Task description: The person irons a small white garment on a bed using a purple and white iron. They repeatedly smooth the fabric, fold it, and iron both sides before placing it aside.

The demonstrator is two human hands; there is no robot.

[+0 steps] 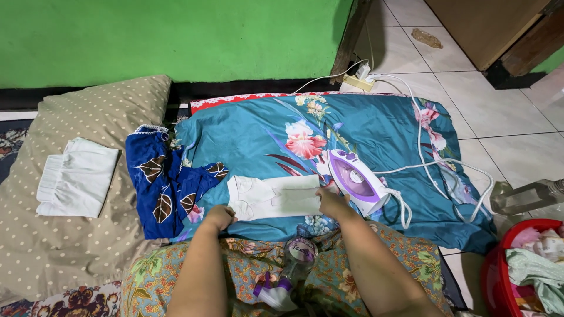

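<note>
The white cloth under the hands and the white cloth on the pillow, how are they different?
The white cloth under the hands lies spread on the teal flowered sheet; the folded white cloth lies on the dotted pillow. The left hand and right hand press the first one's ends; nobody touches the folded one, which looks thicker. Both are white.
</note>
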